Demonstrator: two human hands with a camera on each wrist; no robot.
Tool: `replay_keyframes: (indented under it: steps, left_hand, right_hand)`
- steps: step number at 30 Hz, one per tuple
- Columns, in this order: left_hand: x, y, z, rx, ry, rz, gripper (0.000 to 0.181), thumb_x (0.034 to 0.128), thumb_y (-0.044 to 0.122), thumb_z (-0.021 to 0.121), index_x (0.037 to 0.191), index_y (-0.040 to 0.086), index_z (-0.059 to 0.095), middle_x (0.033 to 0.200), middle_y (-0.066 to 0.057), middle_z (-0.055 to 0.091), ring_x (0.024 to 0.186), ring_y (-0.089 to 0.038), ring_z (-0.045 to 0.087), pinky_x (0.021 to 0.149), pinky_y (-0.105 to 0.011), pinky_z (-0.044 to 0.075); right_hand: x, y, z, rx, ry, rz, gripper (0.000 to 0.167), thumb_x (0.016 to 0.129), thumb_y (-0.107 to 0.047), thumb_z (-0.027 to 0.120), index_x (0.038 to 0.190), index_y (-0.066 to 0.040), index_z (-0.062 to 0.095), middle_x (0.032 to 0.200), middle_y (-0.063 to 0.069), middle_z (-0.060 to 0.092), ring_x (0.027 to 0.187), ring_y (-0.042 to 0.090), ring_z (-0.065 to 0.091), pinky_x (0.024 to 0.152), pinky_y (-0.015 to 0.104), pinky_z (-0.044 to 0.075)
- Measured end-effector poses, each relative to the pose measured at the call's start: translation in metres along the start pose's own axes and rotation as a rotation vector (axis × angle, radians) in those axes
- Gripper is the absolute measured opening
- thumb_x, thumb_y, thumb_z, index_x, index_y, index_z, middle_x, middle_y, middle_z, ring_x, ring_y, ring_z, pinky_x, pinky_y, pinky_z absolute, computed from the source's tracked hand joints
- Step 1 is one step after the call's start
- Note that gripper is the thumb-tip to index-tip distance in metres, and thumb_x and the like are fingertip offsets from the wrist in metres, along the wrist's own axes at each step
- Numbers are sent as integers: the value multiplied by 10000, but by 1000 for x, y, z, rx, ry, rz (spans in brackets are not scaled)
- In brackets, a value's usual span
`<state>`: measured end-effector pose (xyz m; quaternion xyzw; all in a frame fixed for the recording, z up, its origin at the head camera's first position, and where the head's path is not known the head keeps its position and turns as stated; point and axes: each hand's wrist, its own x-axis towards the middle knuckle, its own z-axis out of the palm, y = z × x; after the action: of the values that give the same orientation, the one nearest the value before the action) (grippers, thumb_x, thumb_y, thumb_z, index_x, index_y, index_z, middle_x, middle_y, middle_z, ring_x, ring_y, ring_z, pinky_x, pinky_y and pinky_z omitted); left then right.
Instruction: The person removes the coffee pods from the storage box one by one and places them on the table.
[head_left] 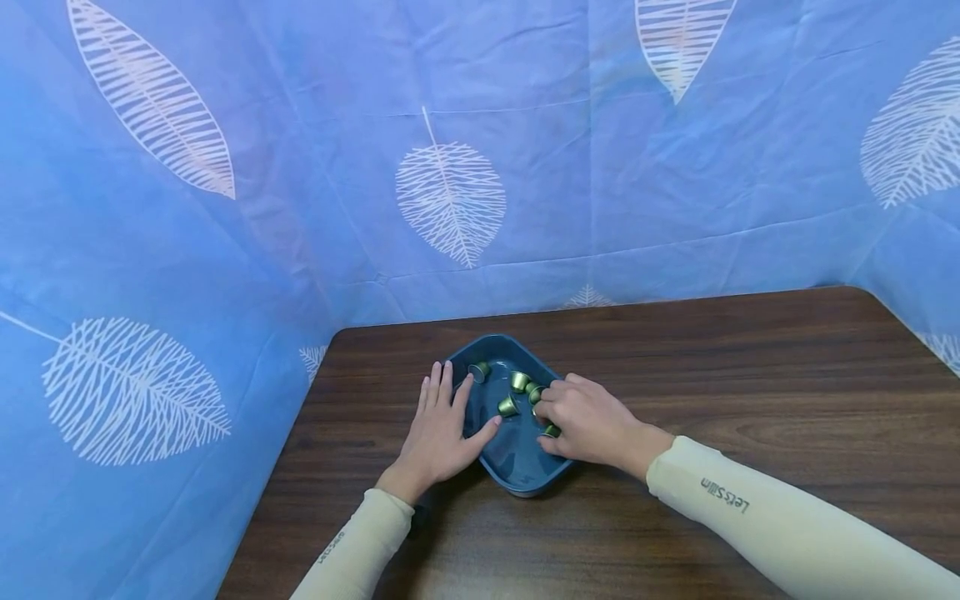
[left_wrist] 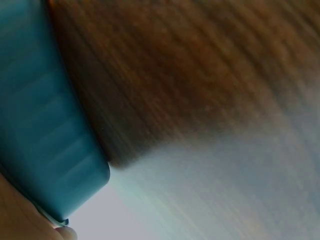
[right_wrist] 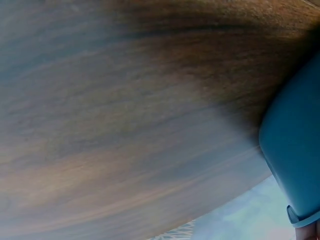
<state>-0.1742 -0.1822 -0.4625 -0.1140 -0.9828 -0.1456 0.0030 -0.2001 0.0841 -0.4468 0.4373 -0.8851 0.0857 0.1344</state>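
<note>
A dark blue tray [head_left: 517, 479] with raised walls sits on the table and holds several green coffee capsules, among them one capsule [head_left: 507, 407] near the middle and another [head_left: 479, 372] by the far left wall. The left hand [head_left: 438, 433] rests over the tray's left rim, fingers straight and thumb spread. Over the right rim reaches the right hand [head_left: 588, 421], its fingers curled down among the capsules; a green capsule [head_left: 552, 431] shows between thumb and fingers, partly hidden. Both wrist views catch mainly the tray's outer wall [left_wrist: 50, 115].
Around the tray lies the dark wooden table [head_left: 720, 375]. Behind its far edge hangs a blue cloth [head_left: 540, 192] with white leaf prints, which also runs down the left and right sides. Pale sleeves [head_left: 780, 517] cover both forearms.
</note>
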Motion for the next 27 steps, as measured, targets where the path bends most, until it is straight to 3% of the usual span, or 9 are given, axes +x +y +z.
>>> replay_keyframes:
  steps: [9,27]
  left_hand:
    - [1,0,2,-9,10,14,886,1021,705,478,1690,138,360,1813,-200,126,1705,-396,17,1374,-590,77]
    - [3,-4,4,-8,27,36,861,1028,665,485,1687,124,362,1811,-208,131,1700,-417,41,1365,-618,102]
  right_hand:
    - [1,-1,0,17,-69,31,237,850,-413,914,871,-203,807,785,-103,675,703,67,483,681,255,322]
    - [3,-1,5,-5,-48,31,218,843,-412,920,832,-228,805,777,-112,686,722,74,538,690,258,315]
